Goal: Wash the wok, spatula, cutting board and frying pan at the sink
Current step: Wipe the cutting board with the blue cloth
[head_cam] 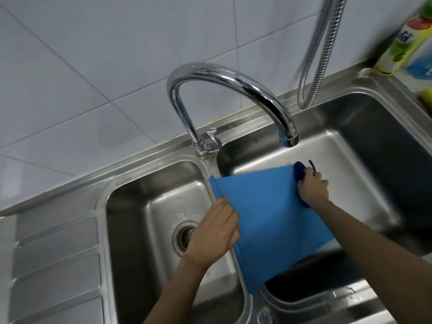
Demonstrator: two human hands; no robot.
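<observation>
A blue cutting board [268,216] is held tilted over the divider of a double steel sink [145,178], mostly above the right basin. My left hand [214,230] grips its left edge. My right hand [312,189] holds a dark blue scrubbing cloth [298,172] pressed against the board's far right corner. Under the board's near end a dark, round object [311,265] lies in the right basin, mostly hidden. The curved chrome faucet [233,90] ends above the right basin; no water stream is visible.
The left basin has a round drain strainer [185,237]. A ribbed draining board [53,265] lies at the left. A metal spray hose [320,54] hangs at the back right. Detergent bottles [402,45] stand on the sink's far right corner against the white tiled wall.
</observation>
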